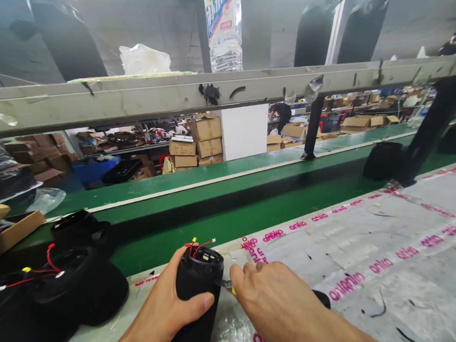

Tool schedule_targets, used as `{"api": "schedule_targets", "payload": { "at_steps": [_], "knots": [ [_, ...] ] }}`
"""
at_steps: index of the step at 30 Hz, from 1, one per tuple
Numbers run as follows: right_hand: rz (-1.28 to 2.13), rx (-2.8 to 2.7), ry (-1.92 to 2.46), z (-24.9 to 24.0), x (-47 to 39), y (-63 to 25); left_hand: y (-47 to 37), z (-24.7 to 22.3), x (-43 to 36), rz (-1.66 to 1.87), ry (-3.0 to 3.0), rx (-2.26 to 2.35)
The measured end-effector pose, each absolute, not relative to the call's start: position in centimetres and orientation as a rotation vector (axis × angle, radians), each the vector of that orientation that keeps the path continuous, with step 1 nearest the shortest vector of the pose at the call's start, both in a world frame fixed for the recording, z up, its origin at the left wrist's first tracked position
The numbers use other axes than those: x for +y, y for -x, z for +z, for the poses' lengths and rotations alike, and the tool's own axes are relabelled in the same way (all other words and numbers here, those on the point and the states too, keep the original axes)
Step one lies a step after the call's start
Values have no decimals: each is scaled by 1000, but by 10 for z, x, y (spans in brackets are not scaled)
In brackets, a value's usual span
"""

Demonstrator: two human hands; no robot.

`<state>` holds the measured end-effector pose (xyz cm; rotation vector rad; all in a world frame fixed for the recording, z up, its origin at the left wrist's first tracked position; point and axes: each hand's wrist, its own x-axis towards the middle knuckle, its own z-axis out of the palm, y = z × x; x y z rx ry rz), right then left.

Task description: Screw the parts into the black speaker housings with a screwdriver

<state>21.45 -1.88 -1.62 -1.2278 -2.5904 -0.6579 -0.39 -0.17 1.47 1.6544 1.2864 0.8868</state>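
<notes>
My left hand (172, 297) is wrapped around a black cylindrical speaker body (195, 304), its thumb across the front. The speaker stands nearly upright with its open end up. Thin red wires (197, 247) with small white and yellow connectors stick out of that end. Closed around a utility knife (233, 290), my right hand (277, 299) is just to the right of the speaker's upper rim. A short metal blade and a bit of yellow show beside the fingers, and the blade tip meets the speaker's edge. Most of the handle is hidden in my palm.
More black speaker bodies (83, 280) with loose wires are at the left, near an open cardboard box (8, 239). Behind runs a green conveyor belt (217, 212). A shelf rail (257, 82) crosses above, bearing a plastic bottle (224, 30). Black scraps litter the wrapped bench (362, 264).
</notes>
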Motion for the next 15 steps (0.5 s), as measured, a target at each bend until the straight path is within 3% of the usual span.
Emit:
{"api": "schedule_targets", "payload": {
  "at_steps": [6,15],
  "knots": [
    [-501,-2460,1244,-13,-20,-211,-1,17,-2,1009,-1609,1247],
    [102,-1855,904,-12,-31,-222,8,2,3,1058,-1025,974]
  ]
}}
